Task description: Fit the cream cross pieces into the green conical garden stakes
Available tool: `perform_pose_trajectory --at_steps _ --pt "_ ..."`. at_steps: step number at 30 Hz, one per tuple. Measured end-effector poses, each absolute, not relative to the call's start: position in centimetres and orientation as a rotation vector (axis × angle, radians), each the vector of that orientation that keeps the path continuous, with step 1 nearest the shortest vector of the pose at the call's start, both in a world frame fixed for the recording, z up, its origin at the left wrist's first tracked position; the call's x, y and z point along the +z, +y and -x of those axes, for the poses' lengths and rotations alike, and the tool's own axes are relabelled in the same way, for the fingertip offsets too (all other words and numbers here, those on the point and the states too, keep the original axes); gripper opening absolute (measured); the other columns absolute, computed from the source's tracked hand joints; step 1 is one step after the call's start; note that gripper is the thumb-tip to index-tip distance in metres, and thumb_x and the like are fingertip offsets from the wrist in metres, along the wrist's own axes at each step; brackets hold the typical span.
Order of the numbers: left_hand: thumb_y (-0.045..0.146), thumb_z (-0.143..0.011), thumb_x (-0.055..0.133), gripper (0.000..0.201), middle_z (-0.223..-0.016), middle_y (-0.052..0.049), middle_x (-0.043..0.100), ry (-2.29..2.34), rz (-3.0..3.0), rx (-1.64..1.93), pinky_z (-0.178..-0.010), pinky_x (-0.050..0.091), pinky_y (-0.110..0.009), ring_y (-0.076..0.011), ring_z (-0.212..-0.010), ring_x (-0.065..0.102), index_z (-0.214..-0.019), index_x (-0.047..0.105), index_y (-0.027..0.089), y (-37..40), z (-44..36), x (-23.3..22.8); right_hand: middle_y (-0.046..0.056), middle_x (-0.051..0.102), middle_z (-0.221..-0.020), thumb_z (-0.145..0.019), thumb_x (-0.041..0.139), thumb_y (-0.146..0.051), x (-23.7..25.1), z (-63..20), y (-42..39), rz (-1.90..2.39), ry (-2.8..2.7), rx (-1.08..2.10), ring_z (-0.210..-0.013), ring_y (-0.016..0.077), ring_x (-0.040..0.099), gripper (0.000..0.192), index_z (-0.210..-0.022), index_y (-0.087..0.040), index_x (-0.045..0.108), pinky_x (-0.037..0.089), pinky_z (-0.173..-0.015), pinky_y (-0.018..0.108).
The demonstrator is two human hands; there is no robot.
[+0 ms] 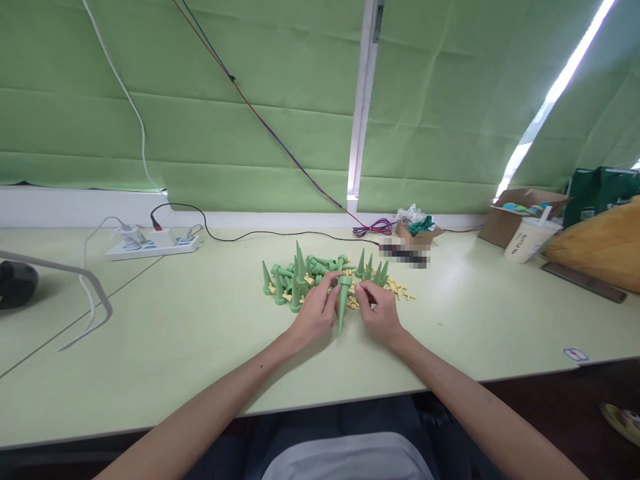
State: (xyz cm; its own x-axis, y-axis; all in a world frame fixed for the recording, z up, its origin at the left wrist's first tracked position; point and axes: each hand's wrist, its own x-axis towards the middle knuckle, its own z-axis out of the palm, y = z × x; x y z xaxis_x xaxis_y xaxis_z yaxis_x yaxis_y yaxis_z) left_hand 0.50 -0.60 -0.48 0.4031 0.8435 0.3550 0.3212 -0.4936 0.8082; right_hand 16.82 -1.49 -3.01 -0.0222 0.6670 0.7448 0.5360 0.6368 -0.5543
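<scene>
A green plastic spike hangs point down from my left hand, its wide collar pinched between thumb and fingers. Close by on the right, my right hand has thumb and forefinger pressed together beside that collar. Whatever sits in this pinch is too small and covered to make out. Behind both hands lies a heap of green spikes, some standing on their collars and others lying down. Small yellow plastic pieces are scattered to the right of the heap and among the spikes.
A white power strip with plugs stands back left, near a grey bent bar. Behind the heap are a small open carton and a pixelated dark object. A drink cup, cardboard box and orange-brown cushion occupy the right.
</scene>
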Motion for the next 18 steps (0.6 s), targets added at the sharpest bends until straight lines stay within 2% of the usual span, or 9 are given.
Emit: perform_pose_trajectory --at_steps 2,4,10,18 --pt "0.042 -0.097 0.033 0.035 -0.091 -0.002 0.063 1.003 -1.999 1.057 -0.052 0.044 -0.025 -0.0085 -0.045 0.048 -0.127 0.042 0.025 -0.69 -0.62 -0.42 -0.002 0.046 -0.057 -0.096 0.043 -0.029 -2.88 -16.79 -1.52 0.996 -1.673 0.133 -0.049 0.0111 0.038 0.027 -0.072 -0.019 0.052 0.033 -0.051 0.025" --pt "0.043 -0.097 0.034 0.033 -0.095 -0.002 0.062 1.026 -1.982 1.084 -0.052 0.043 -0.025 -0.0084 -0.047 0.049 -0.124 0.042 0.025 -0.76 -0.69 -0.36 -0.002 0.045 -0.057 -0.096 0.043 -0.029 -2.74 -16.8 -1.53 0.998 -1.662 0.115 -0.049 0.0113 0.039 0.028 -0.072 -0.019 0.053 0.033 -0.051 0.025" --pt "0.049 -0.097 0.03 0.034 -0.069 0.002 0.054 1.057 -1.904 1.059 -0.049 0.039 -0.025 -0.0108 -0.046 0.047 -0.094 0.049 0.021 -0.81 -0.49 -0.07 0.001 0.052 -0.062 -0.096 0.043 -0.027 -2.4 -17.04 -1.54 0.987 -1.636 0.059 -0.053 0.0124 0.044 0.027 -0.075 -0.019 0.056 0.036 -0.054 0.026" --pt "0.051 -0.094 0.039 0.032 -0.056 0.006 0.045 0.98 -1.954 0.907 -0.048 0.035 -0.022 -0.0094 -0.044 0.045 -0.085 0.045 0.02 -1.05 -0.57 -0.16 0.0 0.054 -0.064 -0.096 0.045 -0.026 -2.62 -17.32 -1.34 0.96 -1.583 0.096 -0.054 0.0114 0.045 0.023 -0.08 -0.018 0.059 0.037 -0.054 0.024"
